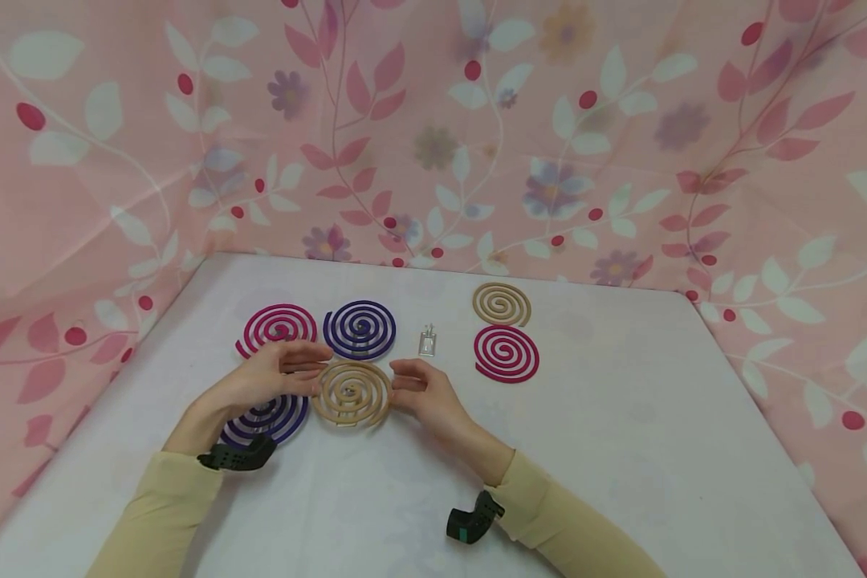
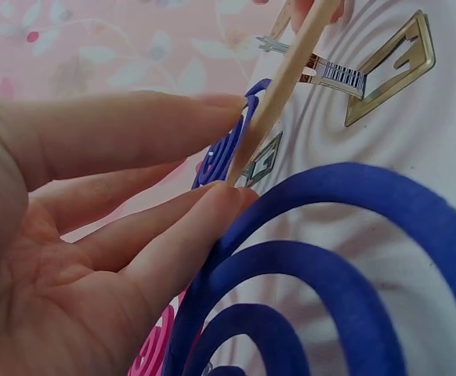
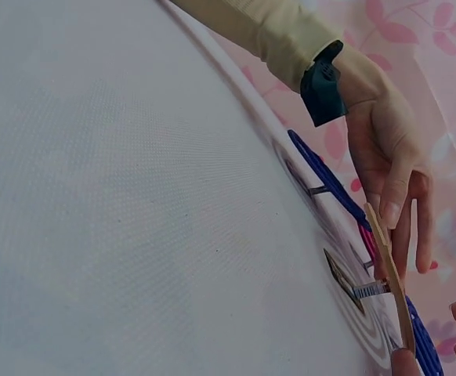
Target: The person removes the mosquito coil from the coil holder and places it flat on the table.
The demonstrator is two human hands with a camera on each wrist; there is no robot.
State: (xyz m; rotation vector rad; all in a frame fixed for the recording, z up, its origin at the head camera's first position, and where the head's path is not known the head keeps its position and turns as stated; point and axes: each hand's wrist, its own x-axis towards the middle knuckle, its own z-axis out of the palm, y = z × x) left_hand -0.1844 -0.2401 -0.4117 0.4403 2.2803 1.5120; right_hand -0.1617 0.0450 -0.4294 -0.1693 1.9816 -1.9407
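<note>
Both hands hold a tan mosquito coil [image 1: 348, 392] level over a small metal stand [image 2: 404, 78]. My left hand [image 1: 274, 373] pinches its left edge between thumb and fingers. On the opposite edge, my right hand [image 1: 433, 397] grips the coil with thumb and fingertips. The stand's upright tab, which carries a printed barcode strip [image 2: 344, 77], reaches the coil's middle from below. Partly under the left hand and wrist is a front blue coil [image 1: 289, 429], raised on its own stand. A pink coil [image 1: 280, 331] and another blue coil [image 1: 362, 327] sit behind the hands, also on stands.
Right of the back blue coil, a bare metal stand [image 1: 427, 343] lies on the white table [image 1: 621, 433]. Farther right are a second tan coil [image 1: 501, 303] and a second pink coil [image 1: 506, 350], close together. Flowered pink cloth [image 1: 433, 144] walls the table's back and sides.
</note>
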